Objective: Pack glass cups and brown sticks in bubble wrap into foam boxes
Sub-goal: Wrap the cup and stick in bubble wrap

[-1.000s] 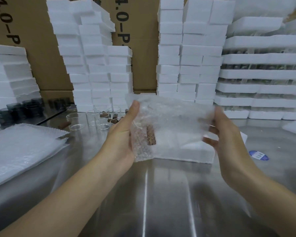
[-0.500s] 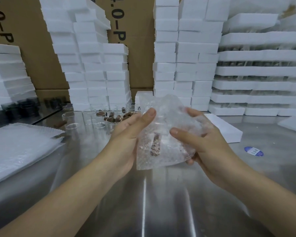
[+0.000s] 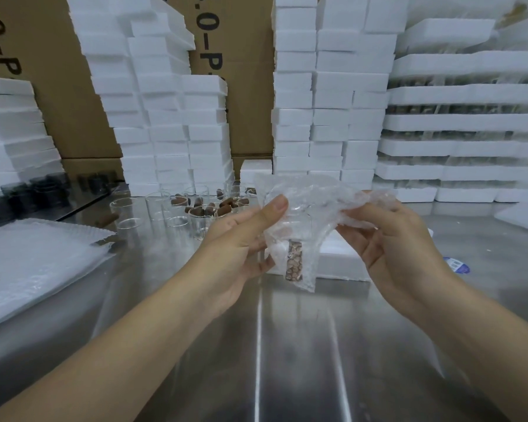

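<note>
Above the shiny steel table (image 3: 287,360), the left hand (image 3: 241,239) pinches the clear bubble wrap sheet (image 3: 314,202) by its left edge. The right hand (image 3: 400,248) clutches its bunched right end. The short brown stick (image 3: 295,261) shows dimly inside, upright, low in the wrap. Best to fold snugly so it cannot slip out below.

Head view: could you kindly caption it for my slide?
Left hand and right hand hold a brown stick inside bubble wrap above the table.
</note>
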Available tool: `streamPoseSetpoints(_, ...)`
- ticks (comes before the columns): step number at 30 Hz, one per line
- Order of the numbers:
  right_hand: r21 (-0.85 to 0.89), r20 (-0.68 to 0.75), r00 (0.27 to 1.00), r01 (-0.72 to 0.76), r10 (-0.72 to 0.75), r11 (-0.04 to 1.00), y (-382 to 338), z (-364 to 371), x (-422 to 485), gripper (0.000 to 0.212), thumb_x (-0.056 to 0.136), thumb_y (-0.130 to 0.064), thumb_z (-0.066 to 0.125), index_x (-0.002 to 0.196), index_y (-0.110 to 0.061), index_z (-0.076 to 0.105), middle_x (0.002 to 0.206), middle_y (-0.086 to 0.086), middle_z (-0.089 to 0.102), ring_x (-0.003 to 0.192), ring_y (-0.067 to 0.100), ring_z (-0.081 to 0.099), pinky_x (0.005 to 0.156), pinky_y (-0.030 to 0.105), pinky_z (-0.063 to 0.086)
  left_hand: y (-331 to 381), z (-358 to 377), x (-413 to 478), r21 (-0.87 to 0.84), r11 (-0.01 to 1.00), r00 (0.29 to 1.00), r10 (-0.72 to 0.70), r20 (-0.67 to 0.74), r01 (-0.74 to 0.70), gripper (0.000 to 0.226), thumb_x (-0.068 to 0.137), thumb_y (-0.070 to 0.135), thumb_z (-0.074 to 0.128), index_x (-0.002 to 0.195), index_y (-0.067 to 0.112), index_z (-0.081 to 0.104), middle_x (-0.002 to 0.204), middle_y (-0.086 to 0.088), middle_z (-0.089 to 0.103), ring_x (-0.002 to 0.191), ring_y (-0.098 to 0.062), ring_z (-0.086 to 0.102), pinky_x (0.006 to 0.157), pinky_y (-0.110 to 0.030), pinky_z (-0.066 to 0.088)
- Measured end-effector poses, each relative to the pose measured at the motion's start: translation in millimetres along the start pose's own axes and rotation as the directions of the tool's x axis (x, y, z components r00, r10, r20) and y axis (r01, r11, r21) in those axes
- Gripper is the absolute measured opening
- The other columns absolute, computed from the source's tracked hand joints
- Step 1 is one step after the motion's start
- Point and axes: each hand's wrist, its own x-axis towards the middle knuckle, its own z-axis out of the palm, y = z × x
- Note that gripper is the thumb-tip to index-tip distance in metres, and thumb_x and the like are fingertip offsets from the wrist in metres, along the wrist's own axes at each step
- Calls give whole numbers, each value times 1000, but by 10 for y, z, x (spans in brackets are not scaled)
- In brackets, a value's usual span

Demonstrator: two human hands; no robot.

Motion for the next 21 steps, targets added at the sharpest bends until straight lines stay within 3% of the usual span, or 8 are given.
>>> streamPoseSetpoints(3,-5,-16,999,29,-30,1000,-11,21,-7,16,89,7,67,104,1,70,115,22,75,106,27,74,86,26,61,-4,14,8,-8,1000,1000,-14,8,14,69,67,57,92,123,18,81,129,-6,78,129,-34,69,107,-52,54)
streamPoseSetpoints(6,-16,-25,997,71,-71,997,-25,32,-7,16,88,7,69,93,-8,72,105,14,77,100,23,75,85,26,60,15,22,9,-21,1000,1000,-20,7,20,75,64,56,97,126,17,80,133,-5,76,133,-36,65,106,-57,57)
streamPoseSetpoints(9,-85,-11,993,119,-120,989,-15,42,-29,15,86,1,75,85,-14,73,99,11,77,95,22,76,84,28,61,6,47,-1,-88,995,996,-35,85,43,55,76,46,94,119,14,82,129,-10,78,124,-32,73,101,-59,60)
streamPoseSetpoints(12,-175,-13,987,153,-157,973,3,43,-53,12,81,-8,80,83,-19,75,98,13,76,93,23,76,82,29,62,-26,108,-20,-197,976,988,-65,142,92,47,76,40,90,115,15,84,129,-13,77,119,-31,75,89,-53,66)
streamPoseSetpoints(15,-217,-7,980,193,-199,957,1,45,-54,15,82,-11,82,88,-23,74,107,14,75,100,24,75,83,31,63,-39,135,-30,-267,956,986,-86,146,123,35,81,37,88,110,17,86,126,-15,78,115,-31,77,81,-46,67)
streamPoseSetpoints(17,-216,-16,976,208,-216,954,5,59,-54,25,84,-15,84,101,-27,70,114,6,75,106,22,75,82,30,62,-32,132,-23,-326,936,988,-98,120,133,38,76,37,92,106,14,87,122,-16,79,114,-32,77,79,-45,67)
streamPoseSetpoints(21,-291,-71,985,131,-158,948,3,92,-75,76,74,-49,91,137,-38,50,134,3,63,101,19,77,83,34,61,25,107,-15,-444,890,995,-103,14,99,51,73,38,91,113,6,84,115,-15,81,109,-33,79,76,-44,68)
